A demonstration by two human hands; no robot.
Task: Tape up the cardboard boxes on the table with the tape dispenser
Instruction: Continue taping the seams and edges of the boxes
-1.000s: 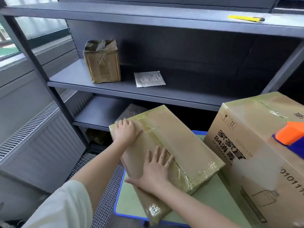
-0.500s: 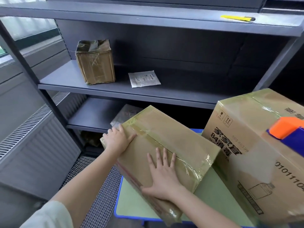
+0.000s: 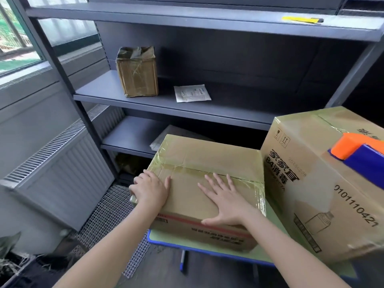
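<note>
The flat box (image 3: 207,163) lies on the table (image 3: 207,245) at its front left corner, its left end jutting past the table's left edge. Yellowish tape runs along its top seam and round its edges. The left hand (image 3: 150,191) grips the box's near left corner, fingers curled over the side and thumb on top. The right hand (image 3: 225,201) lies flat on the lid with fingers spread, grasping nothing. Just beside it to the right, the big box (image 3: 311,204) fills the table's right side, and the orange and blue dispenser (image 3: 357,152) rests on its top. Behind, a shelf (image 3: 104,94) carries a small box (image 3: 137,73) and a white packet (image 3: 192,93). A yellow cutter (image 3: 301,19) lies on the board above.
</note>
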